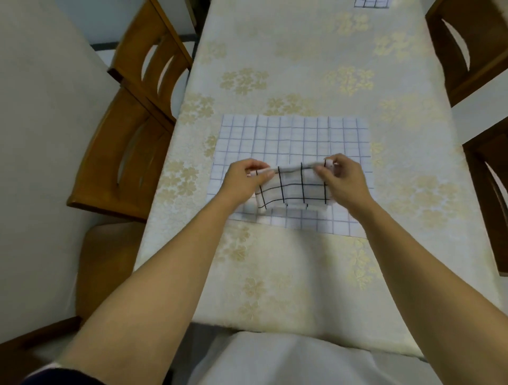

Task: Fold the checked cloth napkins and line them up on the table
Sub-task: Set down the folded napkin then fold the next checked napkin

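A white napkin with black checks (292,192), folded into a small thick rectangle, hangs between both hands just above the table. My left hand (243,178) pinches its upper left corner and my right hand (342,177) pinches its upper right corner. Under it a larger napkin with pale blue checks (291,140) lies spread flat on the table. Another pale checked napkin (371,3) shows at the far edge of the view, cut off by the frame.
The table (302,68) wears a cream cloth with gold flowers. Wooden chairs stand at the left (132,143) and the right (472,55), close to the table's sides. A white cloth lies across my lap (288,360) below the near table edge.
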A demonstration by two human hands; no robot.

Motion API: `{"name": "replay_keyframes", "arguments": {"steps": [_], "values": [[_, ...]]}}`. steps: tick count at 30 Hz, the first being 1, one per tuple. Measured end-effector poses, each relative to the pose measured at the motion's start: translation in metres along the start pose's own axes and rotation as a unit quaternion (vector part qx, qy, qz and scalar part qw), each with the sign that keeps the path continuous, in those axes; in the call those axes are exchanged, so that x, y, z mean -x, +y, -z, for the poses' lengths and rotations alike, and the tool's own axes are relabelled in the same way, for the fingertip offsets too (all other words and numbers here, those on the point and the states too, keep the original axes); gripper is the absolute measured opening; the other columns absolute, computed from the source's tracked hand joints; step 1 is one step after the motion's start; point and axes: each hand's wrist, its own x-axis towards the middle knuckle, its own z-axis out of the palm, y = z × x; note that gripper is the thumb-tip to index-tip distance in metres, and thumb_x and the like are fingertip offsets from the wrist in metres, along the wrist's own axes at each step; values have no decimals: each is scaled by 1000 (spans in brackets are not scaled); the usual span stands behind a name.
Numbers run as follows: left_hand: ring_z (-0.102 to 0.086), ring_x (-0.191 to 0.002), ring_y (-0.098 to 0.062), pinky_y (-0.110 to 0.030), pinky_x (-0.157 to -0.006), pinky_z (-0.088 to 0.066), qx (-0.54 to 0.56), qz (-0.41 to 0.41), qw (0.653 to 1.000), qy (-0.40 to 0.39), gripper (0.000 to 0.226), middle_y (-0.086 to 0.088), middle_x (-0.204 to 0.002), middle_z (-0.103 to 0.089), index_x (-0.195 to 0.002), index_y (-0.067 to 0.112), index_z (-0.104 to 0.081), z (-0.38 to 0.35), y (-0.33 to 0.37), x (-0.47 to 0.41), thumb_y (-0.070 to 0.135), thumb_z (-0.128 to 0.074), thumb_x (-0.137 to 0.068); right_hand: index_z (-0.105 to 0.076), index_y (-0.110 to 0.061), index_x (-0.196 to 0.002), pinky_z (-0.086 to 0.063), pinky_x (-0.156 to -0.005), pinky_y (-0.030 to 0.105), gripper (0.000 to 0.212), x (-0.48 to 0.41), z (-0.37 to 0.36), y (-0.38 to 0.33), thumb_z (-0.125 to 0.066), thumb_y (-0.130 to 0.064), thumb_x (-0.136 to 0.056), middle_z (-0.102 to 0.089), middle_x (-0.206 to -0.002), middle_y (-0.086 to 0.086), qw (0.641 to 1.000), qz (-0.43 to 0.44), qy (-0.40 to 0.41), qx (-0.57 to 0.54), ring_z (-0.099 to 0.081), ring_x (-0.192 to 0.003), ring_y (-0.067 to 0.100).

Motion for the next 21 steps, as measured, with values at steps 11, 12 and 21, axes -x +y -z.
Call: {"name": "replay_keyframes", "arguments": {"steps": [11,12,21], "values": [[-62,-71,-11,-24,-68,-51,98,-81,990,56,28,-4,-78,-62,-84,14,-63,46,81,73,34,-57,-104,-72,-7,-99,-49,-77,30,34,49,13,-116,-70,-41,-93,-62,-85,8,986,40,33,-159,-60,-81,15],[-62,-70,-5,-19,-66,-49,111,-95,988,57,25,0,-78,-63,-87,14,-64,50,86,83,32,-57,-104,-73,-7,-96,-51,-76,34,37,60,14,-121,-71,-44,-92,-65,-85,11,988,28,17,-151,-63,-81,20],[-50,-57,-6,-24,-61,-43,152,-131,979,20,31,13,-59,-54,-83,11,-62,67,74,173,35,-60,-103,-74,-7,-98,-57,-76,37,29,175,3,-142,-65,-34,-98,-72,-89,6,986,3,108,-126,-70,-83,17]]}}
